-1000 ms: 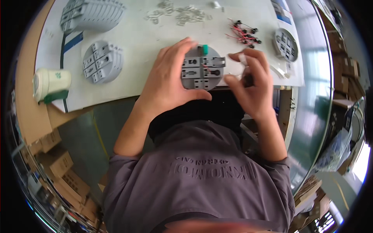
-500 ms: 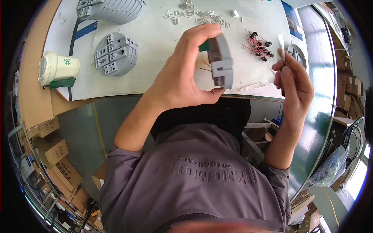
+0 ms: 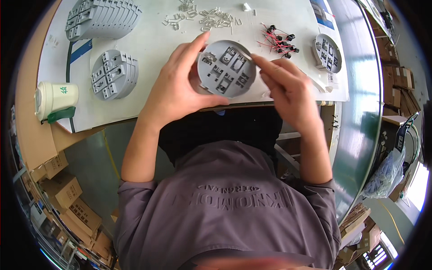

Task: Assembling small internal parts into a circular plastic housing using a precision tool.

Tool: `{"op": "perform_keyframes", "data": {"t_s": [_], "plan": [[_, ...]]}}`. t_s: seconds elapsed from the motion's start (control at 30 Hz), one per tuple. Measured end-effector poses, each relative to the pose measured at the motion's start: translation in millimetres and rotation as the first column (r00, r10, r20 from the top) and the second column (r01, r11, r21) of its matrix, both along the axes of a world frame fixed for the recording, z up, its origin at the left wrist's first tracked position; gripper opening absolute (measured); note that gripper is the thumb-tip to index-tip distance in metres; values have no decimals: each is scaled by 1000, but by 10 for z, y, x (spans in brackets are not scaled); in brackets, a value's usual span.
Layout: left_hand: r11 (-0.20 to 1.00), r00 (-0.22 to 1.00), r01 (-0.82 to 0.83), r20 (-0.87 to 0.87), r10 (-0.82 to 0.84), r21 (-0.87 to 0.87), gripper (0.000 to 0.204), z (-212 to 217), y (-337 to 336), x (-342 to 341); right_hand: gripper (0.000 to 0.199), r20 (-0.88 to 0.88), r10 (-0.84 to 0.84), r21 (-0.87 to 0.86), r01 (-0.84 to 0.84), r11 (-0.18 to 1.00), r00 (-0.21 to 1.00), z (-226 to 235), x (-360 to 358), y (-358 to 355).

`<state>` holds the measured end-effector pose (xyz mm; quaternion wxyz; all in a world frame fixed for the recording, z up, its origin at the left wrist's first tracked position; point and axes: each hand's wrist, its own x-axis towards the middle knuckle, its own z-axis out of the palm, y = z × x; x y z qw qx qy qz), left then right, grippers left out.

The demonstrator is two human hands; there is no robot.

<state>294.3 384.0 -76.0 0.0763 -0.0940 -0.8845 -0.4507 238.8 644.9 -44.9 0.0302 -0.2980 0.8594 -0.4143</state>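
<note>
While the left hand [image 3: 176, 80] is spreading in a wide C around a round grey housing [image 3: 230, 72], its fingers are resting at the upper left rim and its thumb is lying along the lower edge. The housing is being held above the front part of the white table [image 3: 155, 51], its recessed, slotted face turning up toward the viewer. The right hand [image 3: 292, 87] is curling at the housing's right side, its index finger extending to the rim; whether this hand is gripping anything cannot be made out, as its palm is facing away. On the table beyond, clear clips [image 3: 217, 20] are lying scattered, and black components with red wires [image 3: 281, 42] are forming a loose cluster to their right. Another grey housing [image 3: 327, 51] is sitting near the table's right edge. At the left, a large stack of grey housings [image 3: 102, 19] is occupying the far corner, a smaller stack [image 3: 114, 74] is standing nearer, and a cream cup [image 3: 58, 96] is standing by the edge.
</note>
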Motion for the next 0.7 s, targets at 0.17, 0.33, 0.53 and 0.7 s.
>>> {"op": "perform_keyframes", "data": {"t_s": [0.17, 0.33, 0.53, 0.7], "plan": [[989, 997, -83, -4, 83, -119, 120, -49, 243, 32, 38, 21, 123, 194, -125, 973, 992, 258, -60, 191], [969, 980, -170, -137, 147, -177, 120, -157, 337, 33, 39, 82, 190, 299, -206, 932, 978, 337, -80, 72], [960, 960, -192, -240, 141, -203, 113, -227, 335, 8, 38, 86, 201, 323, -218, 921, 976, 269, -102, -49], [961, 958, -192, -250, 139, -201, 114, -244, 330, 6, 37, 186, 143, 289, -193, 938, 972, 312, -94, -82]]}}
